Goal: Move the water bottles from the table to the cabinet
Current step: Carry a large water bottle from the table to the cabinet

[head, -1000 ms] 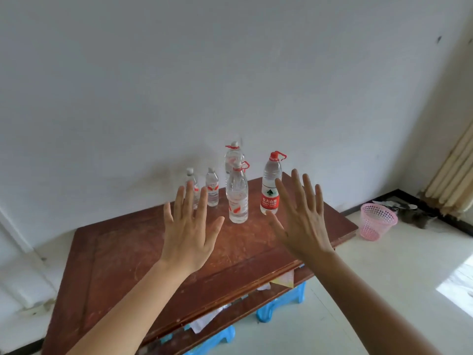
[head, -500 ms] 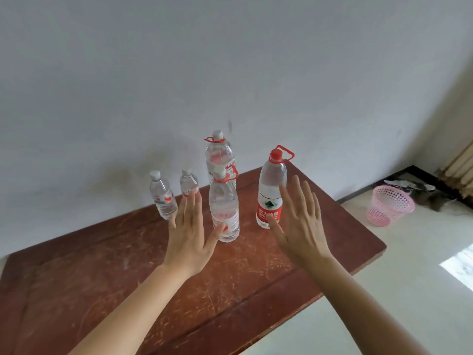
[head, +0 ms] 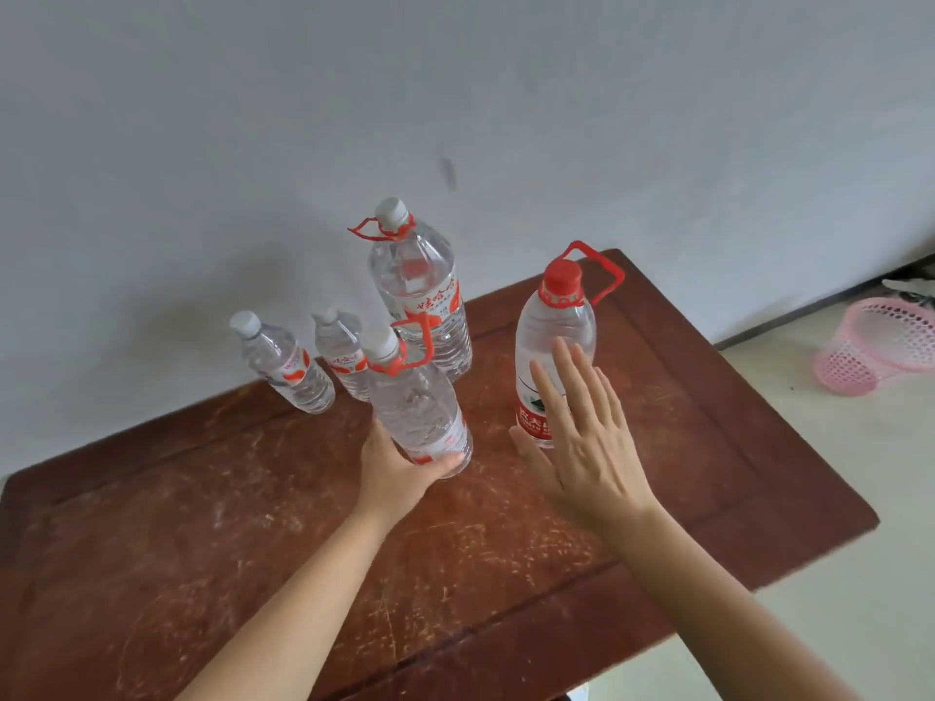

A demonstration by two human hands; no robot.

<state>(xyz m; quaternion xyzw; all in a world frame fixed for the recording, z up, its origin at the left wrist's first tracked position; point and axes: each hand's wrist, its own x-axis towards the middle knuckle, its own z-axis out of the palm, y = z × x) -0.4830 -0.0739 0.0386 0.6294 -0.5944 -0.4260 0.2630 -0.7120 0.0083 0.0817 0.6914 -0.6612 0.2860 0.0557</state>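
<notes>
Now, tall back bottle (head: 420,296): red-white label reads 娃哈哈, standing on the surface (head: 253,523).
Left hand (head: 399,473): curled round front bottle (head: 420,412), low down, on the surface.
Right hand (head: 582,447): spread flat before red-capped bottle (head: 554,336); contact unclear.
</notes>
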